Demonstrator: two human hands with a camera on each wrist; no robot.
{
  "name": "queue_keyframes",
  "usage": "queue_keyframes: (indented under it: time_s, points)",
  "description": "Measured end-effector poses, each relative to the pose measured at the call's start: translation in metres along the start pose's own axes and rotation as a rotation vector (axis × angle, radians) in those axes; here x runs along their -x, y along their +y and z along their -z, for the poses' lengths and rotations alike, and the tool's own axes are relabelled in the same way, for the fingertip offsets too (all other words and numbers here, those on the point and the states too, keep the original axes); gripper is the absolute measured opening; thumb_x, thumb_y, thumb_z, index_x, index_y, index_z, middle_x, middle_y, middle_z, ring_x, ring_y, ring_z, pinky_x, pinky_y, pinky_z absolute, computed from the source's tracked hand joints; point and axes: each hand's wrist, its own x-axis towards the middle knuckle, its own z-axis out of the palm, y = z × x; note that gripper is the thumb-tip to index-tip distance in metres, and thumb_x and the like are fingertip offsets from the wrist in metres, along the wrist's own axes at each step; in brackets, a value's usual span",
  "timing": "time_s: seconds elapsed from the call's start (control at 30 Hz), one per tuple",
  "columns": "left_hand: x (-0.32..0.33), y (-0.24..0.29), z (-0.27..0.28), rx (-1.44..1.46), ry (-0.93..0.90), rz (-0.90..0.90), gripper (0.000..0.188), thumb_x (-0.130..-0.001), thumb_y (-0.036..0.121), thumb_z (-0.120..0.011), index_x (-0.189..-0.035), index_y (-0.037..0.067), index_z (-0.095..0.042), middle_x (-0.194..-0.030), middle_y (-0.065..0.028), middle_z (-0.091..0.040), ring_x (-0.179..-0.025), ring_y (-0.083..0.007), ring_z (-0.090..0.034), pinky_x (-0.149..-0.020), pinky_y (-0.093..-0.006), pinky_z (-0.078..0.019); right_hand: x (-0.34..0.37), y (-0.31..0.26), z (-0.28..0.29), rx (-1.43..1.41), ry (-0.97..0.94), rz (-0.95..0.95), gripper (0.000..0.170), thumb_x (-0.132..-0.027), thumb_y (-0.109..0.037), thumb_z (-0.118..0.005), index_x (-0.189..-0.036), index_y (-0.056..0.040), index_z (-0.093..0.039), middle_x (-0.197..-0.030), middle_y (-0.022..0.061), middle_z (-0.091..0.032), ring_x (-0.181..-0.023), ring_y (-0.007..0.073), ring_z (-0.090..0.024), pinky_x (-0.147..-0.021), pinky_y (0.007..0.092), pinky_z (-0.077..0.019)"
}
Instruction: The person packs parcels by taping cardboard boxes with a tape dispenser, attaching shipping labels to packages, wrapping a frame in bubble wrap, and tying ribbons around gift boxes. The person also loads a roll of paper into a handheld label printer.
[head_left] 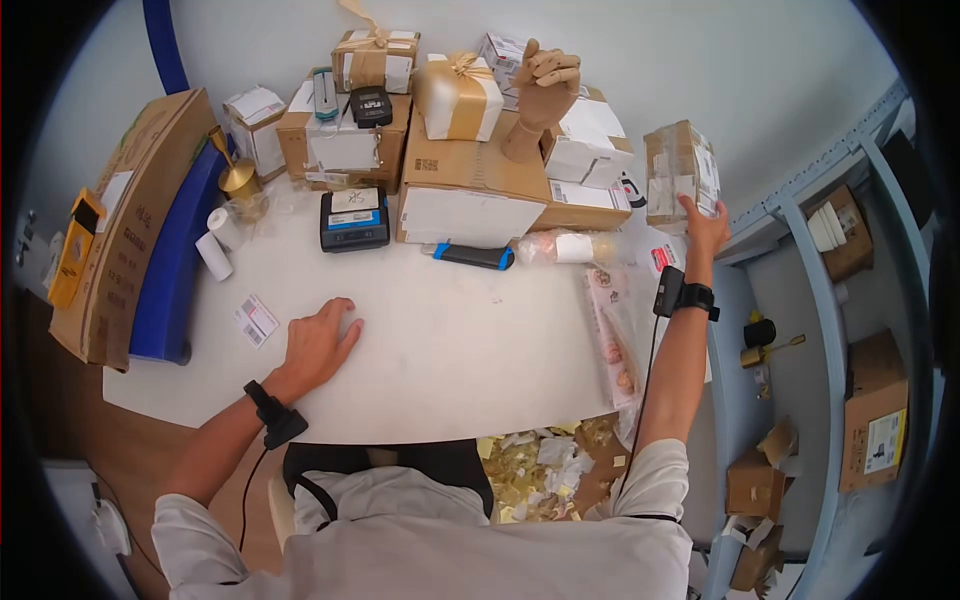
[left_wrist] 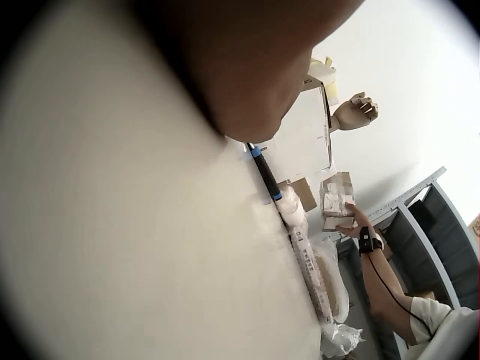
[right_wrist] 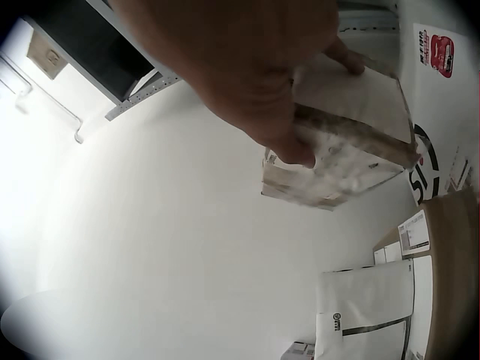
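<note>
At the table's right back edge, my right hand (head_left: 707, 228) grips a small taped cardboard box (head_left: 672, 165) by its lower end. In the right wrist view the fingers and thumb of the hand (right_wrist: 255, 75) lie around the box (right_wrist: 352, 142), which carries white labels and clear tape. My left hand (head_left: 318, 345) rests on the white table (head_left: 450, 340) with fingers loosely bent and nothing in it, beside a small printed label (head_left: 256, 320). The left wrist view shows part of that hand (left_wrist: 247, 82) close up.
Stacked boxes (head_left: 470, 185), a wooden hand model (head_left: 545, 100) and a blue-black cutter (head_left: 470, 256) occupy the back. A label printer (head_left: 354, 220) stands left of them. Bubble-wrapped items (head_left: 610, 335) lie at the right. A shelf rack (head_left: 810, 260) borders the right side.
</note>
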Motion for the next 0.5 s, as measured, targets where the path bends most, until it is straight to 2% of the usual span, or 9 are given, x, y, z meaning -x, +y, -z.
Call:
queue_keyframes:
  time_s: [0.13, 0.17, 0.23, 0.27, 0.33, 0.37, 0.4, 0.47, 0.5]
  points:
    - [-0.002, 0.002, -0.001, -0.031, -0.008, 0.008, 0.025, -0.094, 0.023, -0.063, -0.110, 0.004, -0.058, -0.095, -0.0142, -0.070, -0.064, -0.0340, -0.065, -0.057, -0.0433, -0.0474, -0.003, -0.006, -0.043, 0.162, 0.011, 0.211, 0.103, -0.060, -0.054, -0.088, -0.140, 0.0000, -0.052, -0.135, 0.0299, -0.051, -0.131, 0.0404, -0.043, -0.111, 0.0443, -0.0358]
    - [-0.002, 0.001, -0.002, -0.024, 0.010, -0.005, 0.024, -0.093, 0.021, -0.063, -0.110, 0.005, -0.057, -0.085, -0.0143, -0.067, -0.060, -0.0342, -0.063, -0.056, -0.0444, -0.0459, -0.010, 0.004, -0.060, 0.164, 0.006, 0.213, 0.103, -0.060, -0.054, -0.088, -0.140, 0.0000, -0.052, -0.135, 0.0299, -0.051, -0.131, 0.0404, -0.043, -0.111, 0.0443, -0.0358]
    - [-0.002, 0.001, 0.000, -0.015, 0.022, -0.009, 0.023, -0.093, 0.019, -0.063, -0.110, 0.005, -0.057, -0.075, -0.0143, -0.065, -0.057, -0.0344, -0.061, -0.055, -0.0455, -0.0445, -0.029, 0.033, -0.093, 0.386, -0.435, 0.431, 0.094, -0.076, -0.063, -0.075, -0.141, 0.0007, -0.053, -0.129, 0.0319, -0.057, -0.128, 0.0432, -0.049, -0.113, 0.0453, -0.0343]
    - [-0.002, 0.002, 0.002, -0.004, 0.012, -0.008, 0.023, -0.092, 0.018, -0.064, -0.110, 0.005, -0.057, -0.074, -0.0137, -0.065, -0.055, -0.0340, -0.060, -0.055, -0.0451, -0.0443, -0.036, 0.039, -0.100, 0.390, -0.445, 0.435, 0.094, -0.076, -0.063, -0.075, -0.141, 0.0007, -0.053, -0.129, 0.0319, -0.057, -0.128, 0.0432, -0.049, -0.113, 0.0453, -0.0343]
    - [-0.003, 0.001, -0.001, 0.013, 0.002, 0.000, 0.023, -0.091, 0.017, -0.064, -0.110, 0.006, -0.056, -0.073, -0.0131, -0.065, -0.054, -0.0337, -0.059, -0.054, -0.0446, -0.0442, -0.051, 0.046, -0.110, 0.198, -0.542, 0.509, 0.079, -0.092, -0.062, -0.057, -0.142, -0.0007, -0.054, -0.124, 0.0308, -0.062, -0.126, 0.0427, -0.053, -0.113, 0.0451, -0.0354]
    - [-0.002, 0.000, -0.003, 0.010, 0.014, 0.004, 0.023, -0.091, 0.016, -0.065, -0.109, 0.006, -0.056, -0.070, -0.0119, -0.063, -0.052, -0.0328, -0.058, -0.054, -0.0439, -0.0440, -0.046, 0.037, -0.103, 0.079, -0.478, 0.610, 0.061, -0.099, -0.052, -0.051, -0.129, 0.0005, -0.064, -0.119, 0.0261, -0.066, -0.120, 0.0387, -0.058, -0.105, 0.0431, -0.0430]
    - [-0.003, -0.001, -0.004, 0.008, 0.024, 0.002, 0.022, -0.090, 0.016, -0.065, -0.108, 0.006, -0.056, -0.066, -0.0106, -0.061, -0.051, -0.0318, -0.057, -0.053, -0.0432, -0.0438, -0.040, 0.029, -0.093, 0.088, -0.481, 0.605, 0.061, -0.099, -0.052, -0.051, -0.129, 0.0005, -0.064, -0.119, 0.0261, -0.066, -0.120, 0.0387, -0.058, -0.105, 0.0431, -0.0430]
    - [-0.003, 0.002, 0.000, 0.007, -0.027, 0.037, 0.022, -0.091, 0.016, -0.065, -0.109, 0.006, -0.057, -0.072, -0.0108, -0.064, -0.054, -0.0313, -0.060, -0.055, -0.0436, -0.0447, -0.020, 0.011, -0.070, -0.042, -0.106, 0.215, 0.053, -0.100, -0.047, -0.051, -0.112, 0.0009, -0.070, -0.109, 0.0217, -0.070, -0.105, 0.0368, -0.064, -0.094, 0.0441, -0.0472]
    - [-0.004, 0.003, 0.002, -0.006, -0.071, 0.072, 0.021, -0.091, 0.016, -0.064, -0.109, 0.006, -0.057, -0.078, -0.0110, -0.067, -0.057, -0.0307, -0.062, -0.056, -0.0439, -0.0456, 0.003, 0.000, -0.063, -0.098, 0.027, 0.202, 0.045, -0.100, -0.042, -0.053, -0.094, -0.0004, -0.070, -0.098, 0.0149, -0.072, -0.091, 0.0286, -0.067, -0.080, 0.0406, -0.0498]
